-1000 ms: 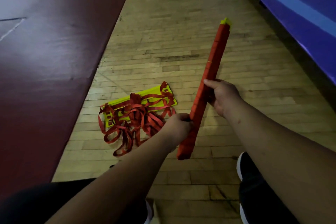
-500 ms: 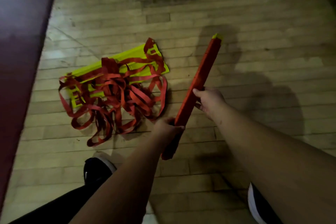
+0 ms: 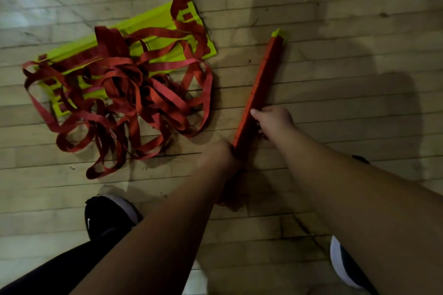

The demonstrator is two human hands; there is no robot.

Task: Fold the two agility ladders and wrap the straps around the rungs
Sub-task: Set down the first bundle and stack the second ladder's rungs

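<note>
The first ladder point(image 3: 260, 93) looks finished: a tight, strap-wrapped bundle at frame centre, gripped by the left hand point(image 3: 219, 158) low and the right hand point(image 3: 273, 118) just above. The second ladder point(image 3: 148, 31) lies on the floor point(image 3: 335, 79) at upper left, its straps point(image 3: 143, 98) a loose tangle yet to be wrapped.

Ladders: qty 2 – 1 wrapped bundle point(image 3: 260, 86), 1 loose pile point(image 3: 119, 79), rungs uncountable under straps.
Hands: qty 2 – left hand point(image 3: 219, 158), right hand point(image 3: 273, 120).
Shoes: qty 2 – left shoe point(image 3: 107, 218), right shoe point(image 3: 345, 263).
Wood floor point(image 3: 359, 31): qty 1.

Black trousers point(image 3: 36, 275), black white-soled shoes point(image 3: 107, 218), bare forearms point(image 3: 155, 235).
</note>
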